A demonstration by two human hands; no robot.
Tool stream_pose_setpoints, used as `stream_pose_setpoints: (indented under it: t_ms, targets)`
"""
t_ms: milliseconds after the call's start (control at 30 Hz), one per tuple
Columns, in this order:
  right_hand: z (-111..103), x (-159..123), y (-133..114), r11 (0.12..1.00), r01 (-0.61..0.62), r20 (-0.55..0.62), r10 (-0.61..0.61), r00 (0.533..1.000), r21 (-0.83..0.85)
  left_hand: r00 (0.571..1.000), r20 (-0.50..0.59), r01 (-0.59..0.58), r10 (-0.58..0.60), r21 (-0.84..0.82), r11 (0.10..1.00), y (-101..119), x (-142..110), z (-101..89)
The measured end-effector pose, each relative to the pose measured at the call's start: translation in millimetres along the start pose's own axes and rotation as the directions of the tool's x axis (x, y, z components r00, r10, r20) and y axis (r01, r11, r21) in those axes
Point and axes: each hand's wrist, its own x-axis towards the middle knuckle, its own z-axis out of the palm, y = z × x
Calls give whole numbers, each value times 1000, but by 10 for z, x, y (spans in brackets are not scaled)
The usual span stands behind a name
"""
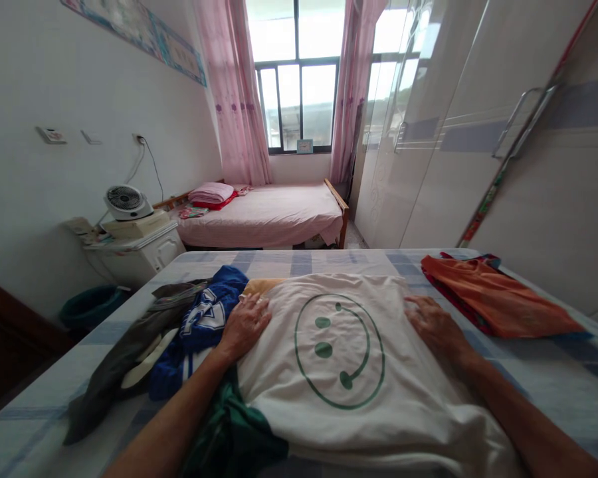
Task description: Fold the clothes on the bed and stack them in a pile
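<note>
A white T-shirt point(274, 372) with a green smiley print lies spread sideways in front of me, its near part wrinkled. My left hand point(246, 322) rests on its left edge, fingers stretched out, with a ring on one finger. On the right edge lies my right hand point(436, 325), fingers extended and slightly blurred. Both hands look flat rather than gripping. Beside my left hand is a blue garment point(209, 312) with white lettering. A dark green garment point(234, 425) sits partly under the shirt, and a yellow cloth point(264, 285) shows behind my left fingers.
The checked bedsheet point(299, 262) lies beneath everything. At right is a pile with an orange garment point(498, 295) on top; at left, a dark grey garment point(114, 365). Beyond stand a pink-covered bed point(279, 212), a cabinet point(139, 255) with a fan point(127, 201), and a tall wardrobe point(428, 186).
</note>
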Motion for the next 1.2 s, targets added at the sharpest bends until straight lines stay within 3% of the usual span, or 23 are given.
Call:
stream_pose_setpoints:
  t_ms: [200, 567, 700, 800, 867, 1033, 1200]
  targets:
    - [108, -79, 116, 968, -193, -88, 181, 980, -158, 1000, 26, 5, -8, 91, 996, -2, -59, 94]
    - [115, -91, 216, 985, -149, -131, 138, 982, -83, 1000, 21, -18, 16, 102, 995, -18, -50, 99]
    - [87, -56, 350, 970, -228, -222, 205, 953, -84, 1000, 18, -19, 17, 112, 993, -24, -60, 113]
    - [79, -59, 374, 965, -244, -198, 221, 955, -98, 1000, -2, -10, 11, 115, 993, -22, -66, 116]
    - [99, -74, 348, 964, -233, -180, 208, 961, -130, 998, -62, 33, -26, 115, 993, -27, -61, 102]
    - [156, -85, 277, 953, -205, -204, 161, 966, -222, 948, -208, 283, -239, 217, 934, -102, -20, 24]
    - [59, -25, 210, 985, -162, -82, 166, 983, 55, 945, -183, 299, -269, 160, 941, -145, 10, -24]
